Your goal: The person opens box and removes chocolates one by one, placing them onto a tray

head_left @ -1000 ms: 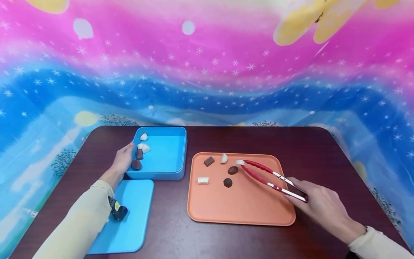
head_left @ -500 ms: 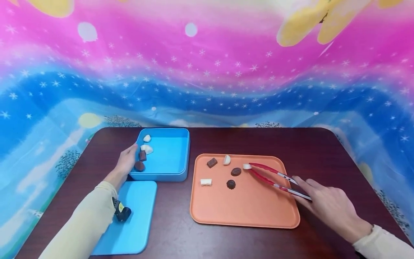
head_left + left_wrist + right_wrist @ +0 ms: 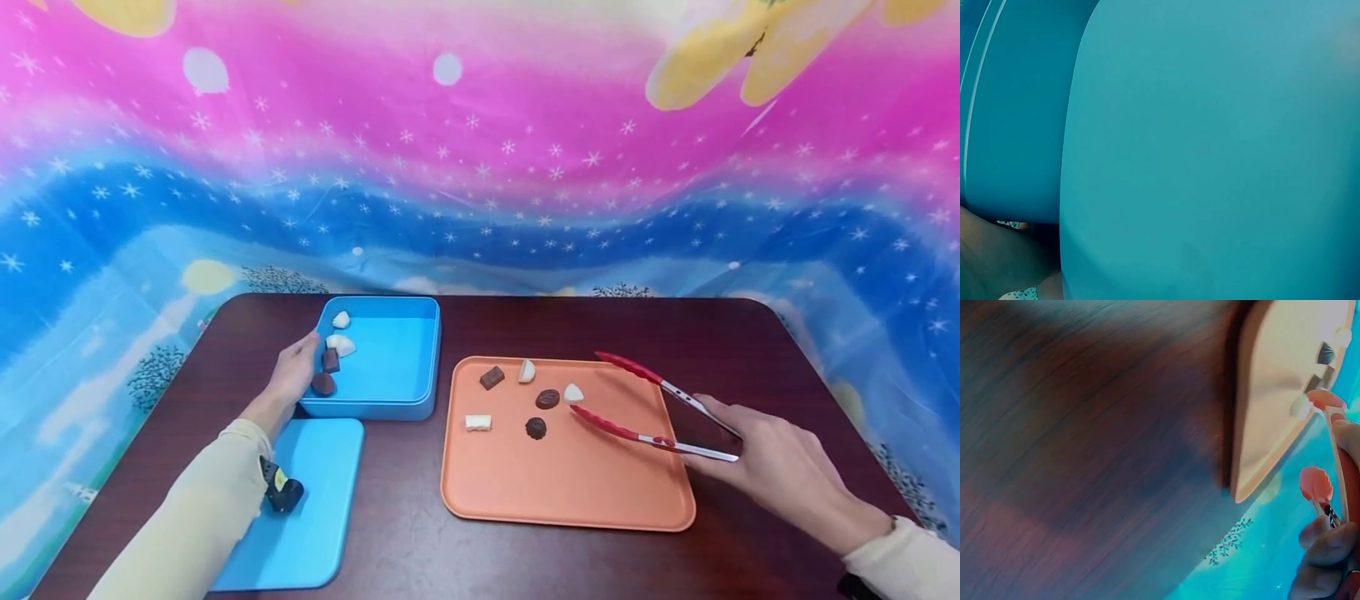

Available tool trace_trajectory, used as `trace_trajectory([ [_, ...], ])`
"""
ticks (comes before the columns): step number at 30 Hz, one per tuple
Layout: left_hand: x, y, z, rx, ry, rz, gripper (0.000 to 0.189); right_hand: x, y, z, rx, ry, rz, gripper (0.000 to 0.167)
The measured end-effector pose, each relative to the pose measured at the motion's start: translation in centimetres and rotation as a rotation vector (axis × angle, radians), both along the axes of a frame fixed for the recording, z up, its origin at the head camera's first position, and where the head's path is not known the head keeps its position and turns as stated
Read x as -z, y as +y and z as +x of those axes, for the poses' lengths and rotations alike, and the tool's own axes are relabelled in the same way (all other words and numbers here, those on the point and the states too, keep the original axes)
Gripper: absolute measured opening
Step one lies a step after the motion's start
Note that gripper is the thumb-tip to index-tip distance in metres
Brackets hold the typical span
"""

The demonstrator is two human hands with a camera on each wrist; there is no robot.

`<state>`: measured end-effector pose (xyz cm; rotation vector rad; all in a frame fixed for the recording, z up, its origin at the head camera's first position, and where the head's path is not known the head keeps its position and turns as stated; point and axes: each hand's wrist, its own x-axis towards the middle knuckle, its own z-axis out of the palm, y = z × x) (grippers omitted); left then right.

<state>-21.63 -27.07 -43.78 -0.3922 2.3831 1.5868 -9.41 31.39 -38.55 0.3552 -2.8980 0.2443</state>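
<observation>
My right hand (image 3: 780, 467) grips red-and-silver tongs (image 3: 648, 439), their arms spread wide above the right part of the orange tray (image 3: 525, 487). Near the lower tip lies a white chocolate piece (image 3: 573, 392), beside a dark oval chocolate (image 3: 548, 398). Also on the tray are a dark round chocolate (image 3: 536, 428), a white bar-shaped piece (image 3: 477, 423), a brown rectangular chocolate (image 3: 492, 378) and a white half-round piece (image 3: 527, 372). My left hand (image 3: 292, 373) holds the left side of the blue box (image 3: 367, 411); some of its fingers are hidden.
Along the box's left wall sit two white pieces, a brown rectangular chocolate (image 3: 332, 360) and a round brown one (image 3: 324, 384). A flat blue lid (image 3: 322, 500) lies in front, under my left forearm. Behind the dark table (image 3: 405, 517) hangs a colourful cloth (image 3: 480, 167).
The tongs pulled the white piece rightward, then spread apart and let it go beside the oval chocolate. My right hand moved slightly right. My left hand stays at the box.
</observation>
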Motion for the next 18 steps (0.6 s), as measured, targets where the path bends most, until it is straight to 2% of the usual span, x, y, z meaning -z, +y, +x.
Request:
trace_trajectory([
  [3, 0.0, 0.0, 0.0, 0.011, 0.005, -0.001, 0.065, -0.3, -0.4, -0.1, 0.038, -0.084, -0.048, 0.086],
  [6, 0.1, 0.0, -0.1, 0.019, 0.008, -0.004, 0.066, -0.1, -1.0, -0.1, 0.049, -0.129, -0.087, 0.086],
  [13, 0.1, 0.0, 0.1, 0.019, 0.012, -0.001, 0.067, 0.7, -2.1, 0.0, 0.072, -0.132, -0.165, 0.076],
  [18, 0.0, -0.1, 0.0, 0.021, 0.012, 0.001, 0.066, 0.7, -3.0, -0.3, 0.086, -0.135, -0.198, 0.078],
])
